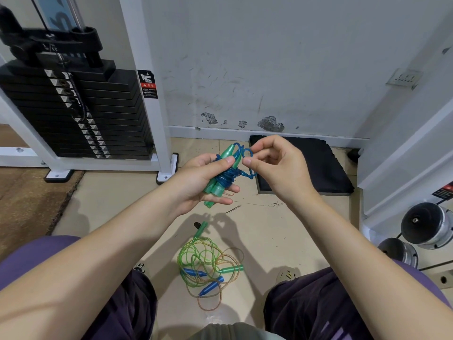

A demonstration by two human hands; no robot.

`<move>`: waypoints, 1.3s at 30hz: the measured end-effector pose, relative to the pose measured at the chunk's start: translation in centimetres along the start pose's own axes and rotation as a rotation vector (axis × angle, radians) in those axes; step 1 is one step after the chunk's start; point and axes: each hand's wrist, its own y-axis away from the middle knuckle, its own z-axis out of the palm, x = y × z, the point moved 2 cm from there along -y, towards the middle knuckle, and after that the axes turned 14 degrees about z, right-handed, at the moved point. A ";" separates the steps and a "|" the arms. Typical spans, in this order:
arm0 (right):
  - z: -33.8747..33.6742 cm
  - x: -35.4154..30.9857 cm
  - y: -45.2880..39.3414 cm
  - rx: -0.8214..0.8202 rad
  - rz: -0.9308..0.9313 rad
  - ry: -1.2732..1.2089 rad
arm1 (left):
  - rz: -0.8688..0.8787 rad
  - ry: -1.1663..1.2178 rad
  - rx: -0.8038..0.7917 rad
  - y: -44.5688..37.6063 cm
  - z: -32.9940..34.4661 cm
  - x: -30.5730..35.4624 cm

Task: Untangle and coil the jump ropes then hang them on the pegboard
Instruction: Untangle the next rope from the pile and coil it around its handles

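Now our left hand [199, 179] gripped one blue rope [226, 176], two green handles [221, 173]; right hand [277, 168] pinched its loop; two ropes [208, 263] tangled on floor [110, 204].

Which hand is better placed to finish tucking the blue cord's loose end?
Right. The right hand already pinches the blue cord's free loop, while the left hand is occupied holding the green handles and wrapped coil.

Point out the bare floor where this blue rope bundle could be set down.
Bare tan floor lies between the weight stack's frame foot and the left forearm. More lies right of the tangled ropes, toward the dumbbells. Crowded: the ropes between the knees and the black mat by the wall.
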 end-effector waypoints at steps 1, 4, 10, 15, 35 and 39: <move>0.1 0.0 0.1 -0.002 -0.011 0.018 | 0.002 -0.002 -0.003 0.0 0.1 0.0; 0.2 -0.3 0.3 0.011 -0.045 0.050 | 0.003 -0.007 -0.010 0.1 0.1 0.0; 0.3 -0.5 0.6 0.020 -0.089 0.102 | -0.022 -0.010 -0.040 0.2 0.2 0.1; 0.4 -0.8 0.8 0.055 -0.128 0.154 | -0.035 -0.008 -0.069 0.1 0.1 0.3; 0.0 -1.5 1.0 -0.049 -0.107 -0.101 | -0.089 0.152 -0.227 0.5 0.5 0.8; 0.1 -1.1 1.1 -0.035 -0.089 -0.126 | -0.068 0.065 -0.199 0.5 0.7 0.9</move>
